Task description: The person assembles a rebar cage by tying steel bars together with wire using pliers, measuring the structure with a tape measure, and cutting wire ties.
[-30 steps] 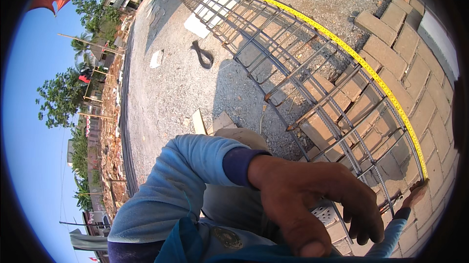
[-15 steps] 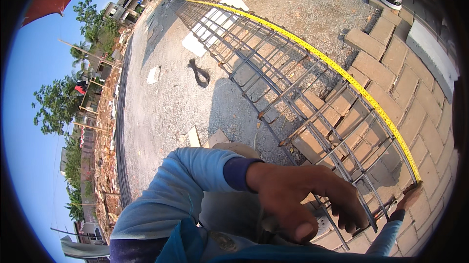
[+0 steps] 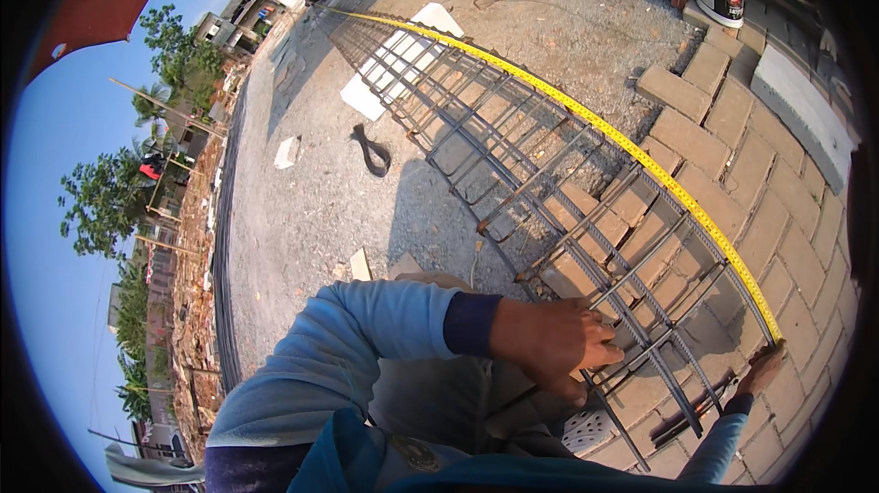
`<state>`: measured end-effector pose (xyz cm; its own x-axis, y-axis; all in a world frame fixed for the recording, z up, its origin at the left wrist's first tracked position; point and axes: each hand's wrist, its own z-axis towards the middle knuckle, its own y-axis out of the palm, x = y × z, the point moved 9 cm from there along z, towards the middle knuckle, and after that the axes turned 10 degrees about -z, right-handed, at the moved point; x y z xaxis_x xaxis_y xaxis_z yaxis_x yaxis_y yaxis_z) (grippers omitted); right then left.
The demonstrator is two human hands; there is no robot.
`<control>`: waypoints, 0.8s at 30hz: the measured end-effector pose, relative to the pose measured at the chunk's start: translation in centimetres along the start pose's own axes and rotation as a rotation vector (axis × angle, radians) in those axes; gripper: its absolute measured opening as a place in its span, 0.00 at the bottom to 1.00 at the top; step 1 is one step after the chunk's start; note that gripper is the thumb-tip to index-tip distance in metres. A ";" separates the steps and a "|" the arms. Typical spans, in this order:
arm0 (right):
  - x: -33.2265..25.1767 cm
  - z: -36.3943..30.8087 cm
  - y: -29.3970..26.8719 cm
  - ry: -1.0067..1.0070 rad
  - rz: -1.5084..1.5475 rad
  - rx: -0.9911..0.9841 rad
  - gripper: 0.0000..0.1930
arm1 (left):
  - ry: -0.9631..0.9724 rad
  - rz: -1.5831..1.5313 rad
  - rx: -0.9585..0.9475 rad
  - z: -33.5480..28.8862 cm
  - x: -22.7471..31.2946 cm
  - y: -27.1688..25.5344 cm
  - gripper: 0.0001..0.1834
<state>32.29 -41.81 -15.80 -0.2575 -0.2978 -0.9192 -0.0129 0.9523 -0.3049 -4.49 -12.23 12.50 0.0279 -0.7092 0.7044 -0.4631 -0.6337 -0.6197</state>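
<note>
Far left of the work area, a loop of thin dark wire point(image 3: 366, 145) lies loose on grey gravel point(image 3: 302, 246). Next, a flat white panel point(image 3: 363, 99) sits under the far stretch of the long cage of dark ribbed steel bars point(image 3: 568, 238), which runs from the distance to my knees.

My left grip point(image 3: 558, 342) has bent fingers at the cage's near left side; I cannot tell whether they close on a bar. Leaning there could, in my judgement, rock the cage on the uneven brown pavers point(image 3: 797, 282), and the protruding bar ends could snag skin or sleeve.

A yellow printed measuring tape point(image 3: 586, 113) follows the cage's right edge. At its near end is my right grip point(image 3: 762, 369); whether it pinches or merely presses cannot be determined. Weak pressure there could let the tape slip or twist, spoiling the reading.
</note>
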 end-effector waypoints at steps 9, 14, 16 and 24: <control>-0.5 -0.4 -0.2 -0.011 -0.022 0.029 0.21 | 0.020 -0.002 0.021 0.2 0.1 -0.7 0.41; -0.6 -0.5 -0.1 -0.017 -0.021 0.028 0.22 | 0.011 0.013 0.039 0.2 0.2 -0.7 0.41; -0.9 -0.7 0.1 -0.038 -0.027 0.019 0.22 | -0.006 0.005 0.023 0.2 0.2 -0.6 0.40; -0.5 -0.3 -0.1 -0.033 -0.034 -0.002 0.22 | -0.050 -0.002 -0.031 0.2 0.4 -0.8 0.41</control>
<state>32.13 -41.77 -15.25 -0.2252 -0.3323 -0.9159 -0.0231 0.9416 -0.3360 -3.95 -12.08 13.18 0.0722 -0.7232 0.6869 -0.4903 -0.6255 -0.6070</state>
